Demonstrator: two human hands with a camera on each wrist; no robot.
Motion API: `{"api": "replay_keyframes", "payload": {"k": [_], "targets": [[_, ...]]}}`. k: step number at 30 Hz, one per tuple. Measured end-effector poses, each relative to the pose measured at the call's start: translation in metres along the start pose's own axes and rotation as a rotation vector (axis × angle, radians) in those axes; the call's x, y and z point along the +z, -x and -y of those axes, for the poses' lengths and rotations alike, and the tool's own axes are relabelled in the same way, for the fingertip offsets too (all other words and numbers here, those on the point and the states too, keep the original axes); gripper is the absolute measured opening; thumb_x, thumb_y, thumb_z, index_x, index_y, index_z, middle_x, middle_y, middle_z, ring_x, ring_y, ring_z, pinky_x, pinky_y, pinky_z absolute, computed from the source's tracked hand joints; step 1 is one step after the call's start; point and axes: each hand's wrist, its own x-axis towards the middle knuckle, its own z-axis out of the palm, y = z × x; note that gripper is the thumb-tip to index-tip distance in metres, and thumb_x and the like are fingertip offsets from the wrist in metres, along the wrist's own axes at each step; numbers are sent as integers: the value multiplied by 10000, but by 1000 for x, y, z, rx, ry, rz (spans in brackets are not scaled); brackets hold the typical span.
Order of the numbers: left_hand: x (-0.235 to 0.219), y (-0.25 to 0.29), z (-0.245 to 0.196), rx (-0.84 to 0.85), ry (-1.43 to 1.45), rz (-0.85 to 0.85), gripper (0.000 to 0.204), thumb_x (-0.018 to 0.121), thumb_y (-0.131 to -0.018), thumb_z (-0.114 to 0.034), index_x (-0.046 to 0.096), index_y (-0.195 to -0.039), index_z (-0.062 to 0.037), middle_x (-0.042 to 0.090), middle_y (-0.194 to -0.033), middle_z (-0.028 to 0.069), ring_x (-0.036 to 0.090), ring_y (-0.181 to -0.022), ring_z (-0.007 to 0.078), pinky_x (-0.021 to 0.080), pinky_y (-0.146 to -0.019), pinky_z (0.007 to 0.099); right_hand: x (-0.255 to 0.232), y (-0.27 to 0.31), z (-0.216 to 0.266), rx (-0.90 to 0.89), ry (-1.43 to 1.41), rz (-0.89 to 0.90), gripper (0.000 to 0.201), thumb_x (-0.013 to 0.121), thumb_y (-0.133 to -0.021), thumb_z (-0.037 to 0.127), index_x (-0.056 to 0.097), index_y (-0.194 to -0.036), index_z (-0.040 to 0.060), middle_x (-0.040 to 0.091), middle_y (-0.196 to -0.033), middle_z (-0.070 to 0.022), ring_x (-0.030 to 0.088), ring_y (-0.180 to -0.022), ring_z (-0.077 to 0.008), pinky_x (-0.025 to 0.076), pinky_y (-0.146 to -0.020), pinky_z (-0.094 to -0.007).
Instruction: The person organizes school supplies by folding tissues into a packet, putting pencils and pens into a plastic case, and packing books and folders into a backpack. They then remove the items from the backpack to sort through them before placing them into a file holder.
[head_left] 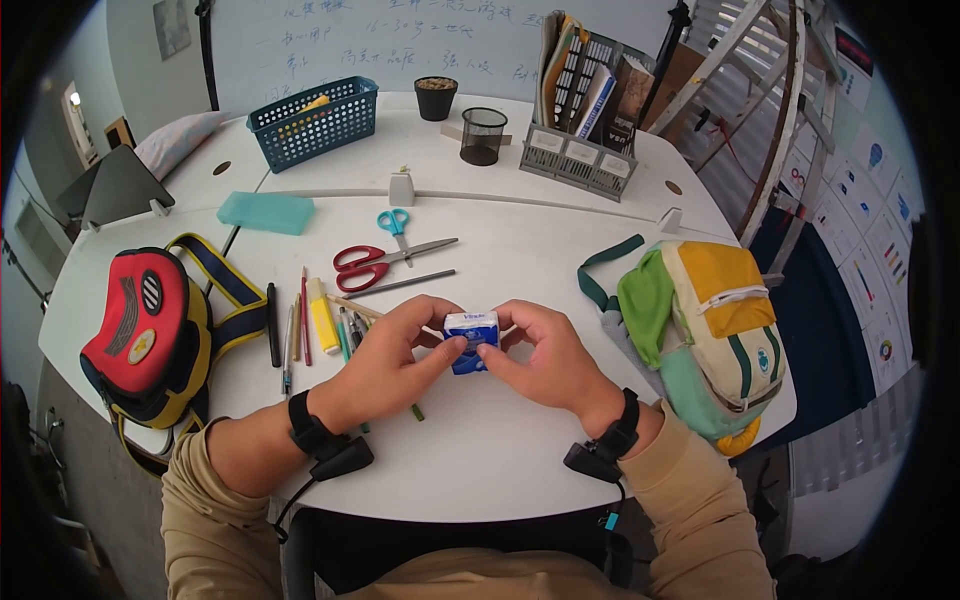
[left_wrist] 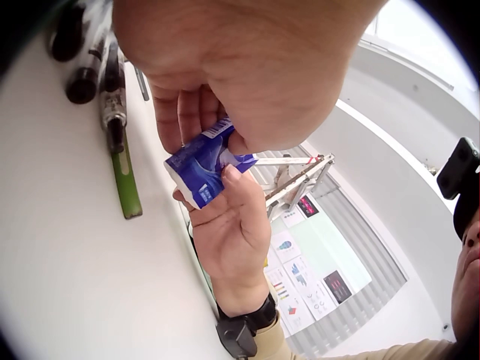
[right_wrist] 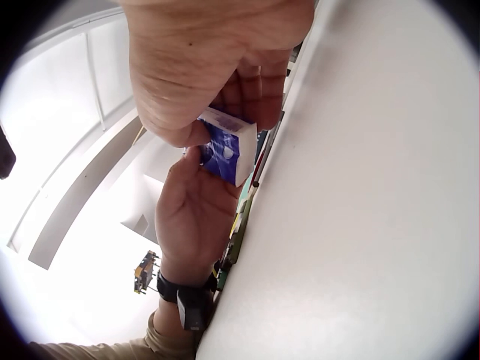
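Both hands grip a small blue and white packet of tissues in front of the chest, over the table. My left hand holds its left side, thumb on the front face. From the other side my right hand grips it, its thumb close to the left one. In the left wrist view the packet shows a printed blue face and a barcode along one edge. One white end of the packet faces the right wrist view. Several pens lie partly hidden under the left forearm.
Left of the hands lie a yellow highlighter, a black marker and pencils. Red scissors, blue scissors and a teal case lie beyond. A red bag stands left, a colourful backpack right, a basket behind.
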Motion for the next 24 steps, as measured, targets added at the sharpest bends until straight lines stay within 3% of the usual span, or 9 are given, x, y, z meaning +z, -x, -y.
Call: {"api": "replay_keyframes", "payload": {"k": [7,13,16,24], "targets": [[-2,1,-3,-42,-14,-5,307,686,-1147,-97,629,-1422,26,719,-1290,85,704,-1151,140,589,-1048,336,-1,0,7,15,2,36,239,845,-983,94,763,-1158,-47,809,-1072,-131,796,-908,-201,647,-855,-333],[1,2,-15,0,-85,-3,431,758,-1101,-106,595,-1477,24,722,-1321,106,712,-1135,140,592,-1022,320,0,2,0,54,-11,21,219,839,-988,83,766,-1146,-49,811,-1010,-115,786,-877,-176,643,-843,-317],[-1,2,-11,-52,-85,-1,510,789,-1074,-97,558,-1513,22,714,-1351,119,716,-1118,139,595,-1009,312,1,2,1,74,-43,21,217,837,-988,79,769,-1149,-49,812,-998,-102,780,-874,-162,642,-846,-316],[-3,1,1,7,-30,4,539,762,-1066,-49,519,-1543,11,693,-1368,114,700,-1170,140,581,-1046,329,0,2,-2,49,-89,23,228,851,-1008,125,769,-1135,-47,806,-980,-85,756,-854,-137,630,-827,-301]]}}
